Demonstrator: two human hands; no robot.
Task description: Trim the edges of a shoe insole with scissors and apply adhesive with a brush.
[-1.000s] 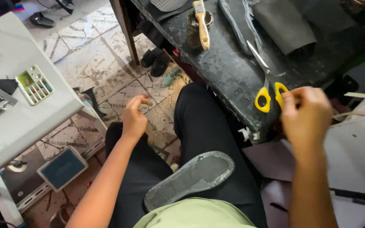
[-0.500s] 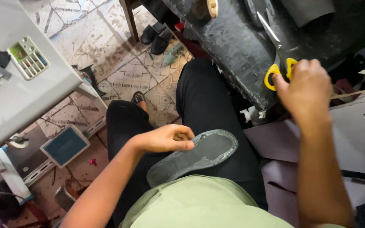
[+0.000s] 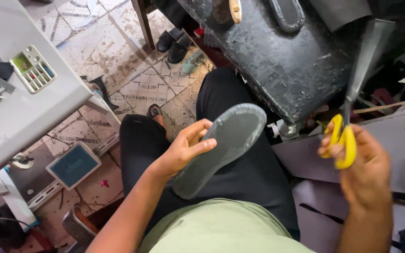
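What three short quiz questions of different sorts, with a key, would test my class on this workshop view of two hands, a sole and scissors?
1. True or false: the left hand grips the grey shoe sole.
2. Which colour are the handles of the scissors in the right hand? A red, B yellow, C blue.
3. Where do the scissor blades point?

Key: 1 true; 2 B; 3 upward, away from the lap, over the dark workbench.

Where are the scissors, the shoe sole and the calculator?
scissors (image 3: pixel 344 140): head view, on the yellow handles in the right hand.
shoe sole (image 3: pixel 233 136): head view, on its flat grey middle.
calculator (image 3: pixel 33 68): head view, on its keys.
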